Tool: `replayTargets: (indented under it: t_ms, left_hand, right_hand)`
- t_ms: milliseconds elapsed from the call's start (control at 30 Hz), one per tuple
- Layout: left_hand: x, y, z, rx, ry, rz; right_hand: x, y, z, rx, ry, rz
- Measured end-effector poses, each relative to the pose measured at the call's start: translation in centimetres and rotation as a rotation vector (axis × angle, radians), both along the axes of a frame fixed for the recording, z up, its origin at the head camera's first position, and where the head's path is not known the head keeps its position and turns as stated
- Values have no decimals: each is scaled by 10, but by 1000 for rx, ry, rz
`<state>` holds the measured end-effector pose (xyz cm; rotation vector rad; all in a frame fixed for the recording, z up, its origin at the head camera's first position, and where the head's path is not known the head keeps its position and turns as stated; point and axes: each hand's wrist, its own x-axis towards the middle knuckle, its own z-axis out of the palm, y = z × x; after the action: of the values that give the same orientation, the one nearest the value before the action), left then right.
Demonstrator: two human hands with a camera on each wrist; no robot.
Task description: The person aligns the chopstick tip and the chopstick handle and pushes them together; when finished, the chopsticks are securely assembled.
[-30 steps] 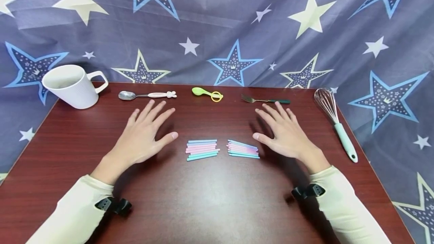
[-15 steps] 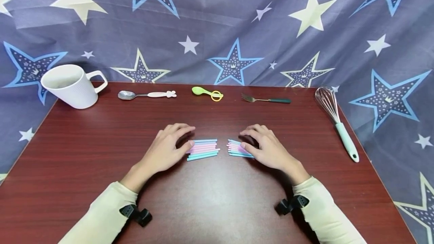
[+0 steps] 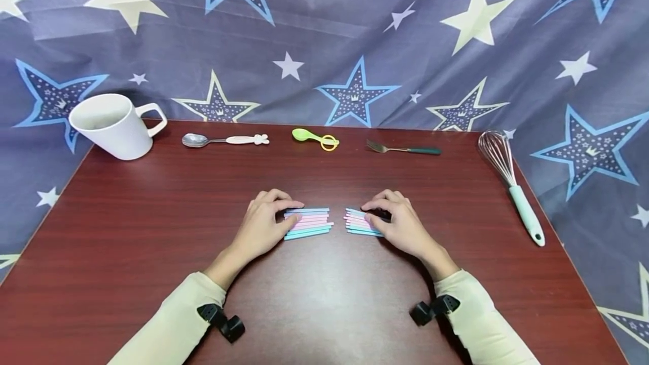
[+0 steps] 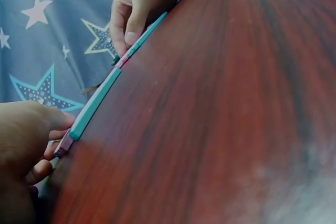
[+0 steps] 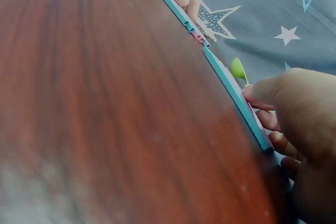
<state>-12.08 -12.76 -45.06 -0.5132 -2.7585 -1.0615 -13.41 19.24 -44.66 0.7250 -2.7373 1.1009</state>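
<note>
Two small bundles of pink and blue sticks lie side by side at the middle of the dark red table. My left hand curls its thumb and fingers round the outer end of the left bundle. My right hand holds the right bundle the same way. In the left wrist view my thumb presses the end of a teal stick, with the right hand beyond. The right wrist view shows my right hand at the near teal stick.
Along the far edge lie a white mug at the left, a metal spoon, a green spoon and a fork. A whisk lies by the right edge. A star-printed cloth hangs behind.
Both hands, spread flat and apart on the table a second ago, have drawn inward and curled round the two stick bundles. The bundles have stayed in place.
</note>
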Motion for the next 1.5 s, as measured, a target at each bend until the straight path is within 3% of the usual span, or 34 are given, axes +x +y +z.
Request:
replayTargets:
  t_ms: [400, 767, 1100, 1267, 1500]
  left_hand:
    - [2, 2, 2, 19, -63, 77]
    - [0, 5, 4, 26, -82, 122]
    - [-2, 6, 6, 57, -70, 114]
    - [-1, 2, 12, 70, -69, 128]
    - [1, -1, 27, 93, 13, 133]
  right_hand:
    - [1, -2, -4, -26, -26, -14]
    - [1, -4, -6, -45, 12, -19]
    - [-2, 0, 0, -28, 72, -23]
    - [-4, 1, 6, -58, 85, -20]
    - [-6, -7, 23, -111, 123, -19]
